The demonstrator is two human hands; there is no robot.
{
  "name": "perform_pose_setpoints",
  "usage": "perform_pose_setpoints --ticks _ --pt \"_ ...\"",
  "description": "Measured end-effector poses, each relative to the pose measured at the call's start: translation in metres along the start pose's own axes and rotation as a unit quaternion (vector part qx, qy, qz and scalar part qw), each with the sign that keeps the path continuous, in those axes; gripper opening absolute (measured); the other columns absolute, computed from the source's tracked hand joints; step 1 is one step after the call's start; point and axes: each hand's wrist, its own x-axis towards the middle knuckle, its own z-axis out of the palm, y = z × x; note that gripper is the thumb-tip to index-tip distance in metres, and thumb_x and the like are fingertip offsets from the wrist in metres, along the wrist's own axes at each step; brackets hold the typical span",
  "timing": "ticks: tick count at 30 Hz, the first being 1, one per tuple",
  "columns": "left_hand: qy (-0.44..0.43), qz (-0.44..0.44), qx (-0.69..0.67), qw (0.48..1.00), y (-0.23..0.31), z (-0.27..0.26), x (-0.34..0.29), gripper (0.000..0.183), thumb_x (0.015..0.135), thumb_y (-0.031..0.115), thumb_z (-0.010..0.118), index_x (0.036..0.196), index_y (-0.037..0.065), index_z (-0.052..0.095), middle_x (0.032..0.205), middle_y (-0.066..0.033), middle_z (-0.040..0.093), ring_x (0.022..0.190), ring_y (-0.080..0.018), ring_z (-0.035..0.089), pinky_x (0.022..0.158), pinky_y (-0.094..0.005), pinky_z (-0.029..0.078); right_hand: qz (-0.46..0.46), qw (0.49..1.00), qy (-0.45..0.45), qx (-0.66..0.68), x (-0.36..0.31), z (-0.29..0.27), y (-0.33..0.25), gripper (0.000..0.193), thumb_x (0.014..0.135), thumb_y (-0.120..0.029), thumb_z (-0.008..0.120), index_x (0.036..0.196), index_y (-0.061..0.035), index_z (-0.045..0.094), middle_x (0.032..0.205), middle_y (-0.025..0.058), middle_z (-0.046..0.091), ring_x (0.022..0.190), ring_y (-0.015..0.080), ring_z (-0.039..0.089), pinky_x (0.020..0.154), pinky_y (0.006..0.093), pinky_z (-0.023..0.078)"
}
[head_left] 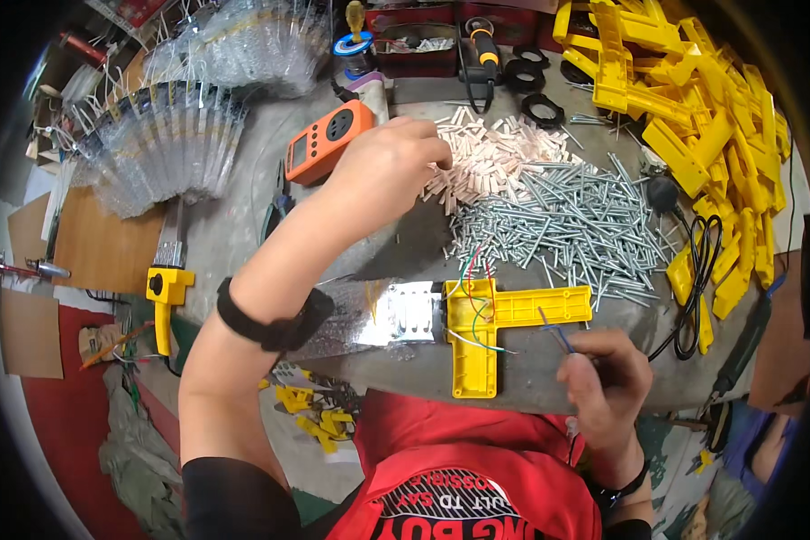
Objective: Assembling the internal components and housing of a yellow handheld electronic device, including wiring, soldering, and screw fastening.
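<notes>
My left hand (389,166) reaches across the bench to the left edge of a heap of small pale pinkish sleeves (504,144). Its fingers are curled together, and whatever they pinch is hidden. Low on the right, my right hand (606,378) grips a thin blue wire-like piece (556,331) between thumb and fingers. Just left of it lies an open yellow T-shaped plastic handle shell (472,346), with red, green and white wires (479,310) coming out of it. A shiny metal plate (414,312), partly in bubble wrap, joins the shell's left side and runs under my left forearm.
Many silver screws (558,220) lie heaped beyond the shell. Yellow shells (720,126) are piled far right, near a black cable (706,270). An orange meter-like box (328,139) stands beside my left wrist. Wrapped plates (162,135) fan out far left, above a yellow-handled unit (166,292).
</notes>
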Motion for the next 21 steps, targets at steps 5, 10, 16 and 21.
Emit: perform_pose_setpoints --ticks 5,10,16,21 --pt "-0.042 0.052 0.040 0.997 -0.012 0.031 0.012 0.014 0.076 0.004 0.067 0.089 0.005 0.066 0.089 -0.0090 0.061 0.093 -0.0300 0.058 0.080 -0.0406 0.049 0.022 0.999 0.035 0.020 0.004 0.009 -0.001 0.009 0.085 0.005 0.063 0.094 0.0018 0.063 0.078 0.0057 0.063 0.063 0.0075 0.054 0.054 0.0219 0.041" --pt "-0.016 0.077 0.030 0.996 -0.011 0.027 0.010 0.013 0.075 0.004 0.066 0.088 0.002 0.061 0.085 -0.0111 0.060 0.089 -0.0339 0.057 0.077 -0.0439 0.048 -0.004 1.000 0.020 -0.013 0.013 0.014 0.001 0.007 0.085 0.002 0.065 0.091 -0.0008 0.062 0.074 0.0026 0.054 0.062 0.0079 0.046 0.056 0.0238 0.037" --pt "0.037 -0.135 -0.297 0.945 0.081 -0.024 -0.030 0.009 0.084 -0.003 0.067 0.093 -0.002 0.064 0.087 -0.0073 0.068 0.086 -0.0125 0.066 0.078 -0.0275 0.051 0.006 1.000 0.001 -0.005 0.019 0.016 0.003 0.006 0.085 0.001 0.066 0.087 -0.0016 0.061 0.074 0.0000 0.054 0.062 0.0052 0.043 0.055 0.0224 0.035" --pt "0.064 -0.218 -0.499 0.837 0.114 -0.018 -0.061 0.012 0.085 0.001 0.071 0.094 -0.003 0.065 0.093 -0.0062 0.067 0.085 -0.0132 0.063 0.079 -0.0261 0.050 -0.032 0.999 -0.021 -0.015 0.019 0.018 0.003 0.006 0.085 0.001 0.067 0.086 -0.0015 0.061 0.074 -0.0012 0.054 0.062 0.0036 0.043 0.054 0.0215 0.034"
